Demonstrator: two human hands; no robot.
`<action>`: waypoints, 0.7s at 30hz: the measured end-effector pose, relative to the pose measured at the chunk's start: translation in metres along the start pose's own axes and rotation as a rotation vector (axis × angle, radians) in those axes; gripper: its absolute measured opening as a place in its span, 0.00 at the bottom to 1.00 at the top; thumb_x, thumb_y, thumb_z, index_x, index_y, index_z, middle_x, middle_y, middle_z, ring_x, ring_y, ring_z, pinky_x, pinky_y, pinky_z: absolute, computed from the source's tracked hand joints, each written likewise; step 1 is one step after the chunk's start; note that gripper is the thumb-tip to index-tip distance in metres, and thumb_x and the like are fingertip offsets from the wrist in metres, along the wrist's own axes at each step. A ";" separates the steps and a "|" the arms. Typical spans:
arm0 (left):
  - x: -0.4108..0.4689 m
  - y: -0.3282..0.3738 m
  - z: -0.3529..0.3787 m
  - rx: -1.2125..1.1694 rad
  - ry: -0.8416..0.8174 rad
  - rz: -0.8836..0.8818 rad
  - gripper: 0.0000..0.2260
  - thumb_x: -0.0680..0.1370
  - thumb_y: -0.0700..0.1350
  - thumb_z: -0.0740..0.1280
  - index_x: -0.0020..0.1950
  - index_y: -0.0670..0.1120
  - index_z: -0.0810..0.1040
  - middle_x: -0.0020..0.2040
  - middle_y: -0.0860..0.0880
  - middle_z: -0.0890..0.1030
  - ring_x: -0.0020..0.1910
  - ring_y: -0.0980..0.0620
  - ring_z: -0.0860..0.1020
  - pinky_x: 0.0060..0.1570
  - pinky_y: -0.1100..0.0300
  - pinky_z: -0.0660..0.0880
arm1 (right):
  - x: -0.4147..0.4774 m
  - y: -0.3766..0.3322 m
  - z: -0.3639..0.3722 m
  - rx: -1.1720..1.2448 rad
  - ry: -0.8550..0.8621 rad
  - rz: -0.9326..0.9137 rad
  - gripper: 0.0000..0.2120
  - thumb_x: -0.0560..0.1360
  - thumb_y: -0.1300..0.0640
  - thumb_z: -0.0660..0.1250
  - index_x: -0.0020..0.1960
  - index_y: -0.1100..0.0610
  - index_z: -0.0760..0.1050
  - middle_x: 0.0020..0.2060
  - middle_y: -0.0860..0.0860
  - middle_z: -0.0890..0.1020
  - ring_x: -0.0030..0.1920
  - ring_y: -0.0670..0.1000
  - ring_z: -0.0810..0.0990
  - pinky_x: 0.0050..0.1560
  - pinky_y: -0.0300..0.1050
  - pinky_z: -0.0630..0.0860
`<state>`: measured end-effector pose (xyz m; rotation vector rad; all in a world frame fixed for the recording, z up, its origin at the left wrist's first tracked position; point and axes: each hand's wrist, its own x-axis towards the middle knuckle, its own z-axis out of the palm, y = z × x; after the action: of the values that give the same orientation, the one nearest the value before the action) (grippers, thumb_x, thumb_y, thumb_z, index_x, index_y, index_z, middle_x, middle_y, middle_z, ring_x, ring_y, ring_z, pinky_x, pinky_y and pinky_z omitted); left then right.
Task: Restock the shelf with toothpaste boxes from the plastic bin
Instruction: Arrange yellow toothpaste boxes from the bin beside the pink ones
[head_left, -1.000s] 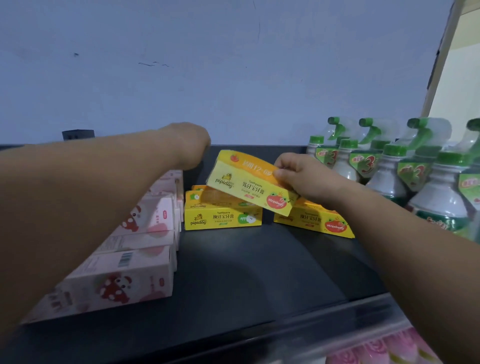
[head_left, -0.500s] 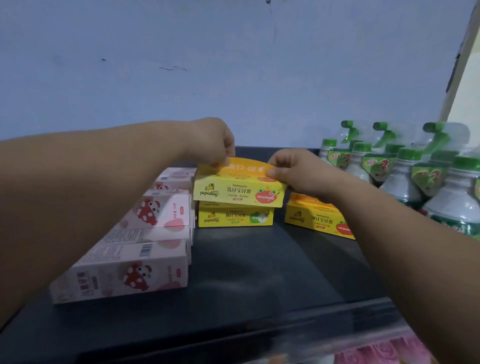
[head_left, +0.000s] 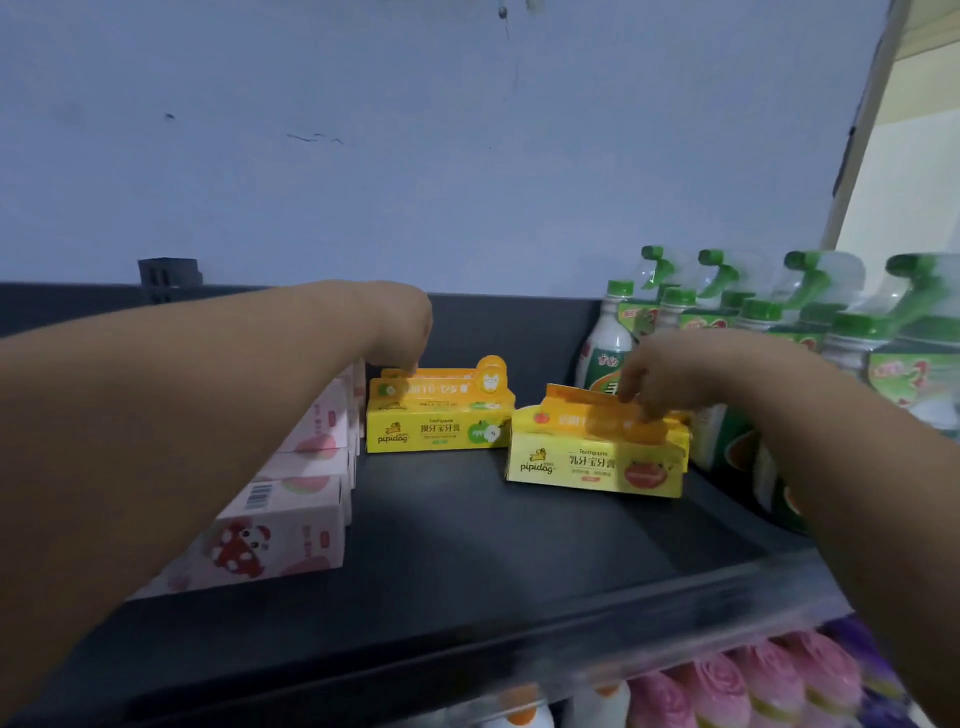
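Two yellow toothpaste boxes stand on the black shelf (head_left: 467, 551). My right hand (head_left: 680, 374) grips the orange top flap of the yellow box with the red fruit (head_left: 587, 462), which sits slightly tilted toward the right, close to the bottles. The yellow box with the green apple (head_left: 441, 428) stands further back and to the left, with an orange flap sticking up above it. My left hand (head_left: 400, 332) is bent down at the wrist, and its fingertips touch the back left top of that box. The rest of its fingers are hidden.
Pink toothpaste boxes (head_left: 291, 525) lie in a row along the left under my left forearm. Green-capped spray bottles (head_left: 769, 322) crowd the right side of the shelf. Pink and purple items (head_left: 737, 686) show on the shelf below. A pale wall closes the back.
My right hand carried the red-fruit box from on top of the green-apple box over to the right. My left hand let go of it and now touches the green-apple box.
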<state>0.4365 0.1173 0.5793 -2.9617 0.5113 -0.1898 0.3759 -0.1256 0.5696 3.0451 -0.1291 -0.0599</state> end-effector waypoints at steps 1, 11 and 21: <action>0.000 -0.002 0.002 0.035 -0.014 -0.009 0.11 0.78 0.46 0.67 0.57 0.43 0.80 0.55 0.47 0.81 0.54 0.48 0.78 0.52 0.57 0.74 | -0.002 -0.011 -0.006 -0.029 0.070 -0.030 0.14 0.77 0.59 0.67 0.62 0.53 0.78 0.57 0.51 0.80 0.55 0.53 0.79 0.52 0.45 0.76; 0.004 -0.025 -0.013 -0.114 0.070 -0.039 0.12 0.78 0.46 0.67 0.58 0.42 0.80 0.55 0.46 0.80 0.54 0.46 0.77 0.54 0.54 0.73 | 0.081 -0.091 -0.007 0.422 -0.219 -0.047 0.25 0.72 0.54 0.74 0.66 0.58 0.71 0.59 0.60 0.77 0.54 0.58 0.81 0.58 0.56 0.78; 0.005 -0.042 -0.011 -0.297 0.113 -0.038 0.08 0.77 0.45 0.68 0.54 0.45 0.81 0.52 0.49 0.80 0.51 0.50 0.77 0.49 0.58 0.71 | 0.103 -0.113 0.003 0.415 -0.346 -0.107 0.57 0.66 0.60 0.79 0.79 0.48 0.41 0.77 0.58 0.57 0.70 0.65 0.66 0.62 0.59 0.74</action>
<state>0.4536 0.1534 0.5971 -3.2660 0.5393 -0.3126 0.4874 -0.0222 0.5522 3.4187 0.0007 -0.6456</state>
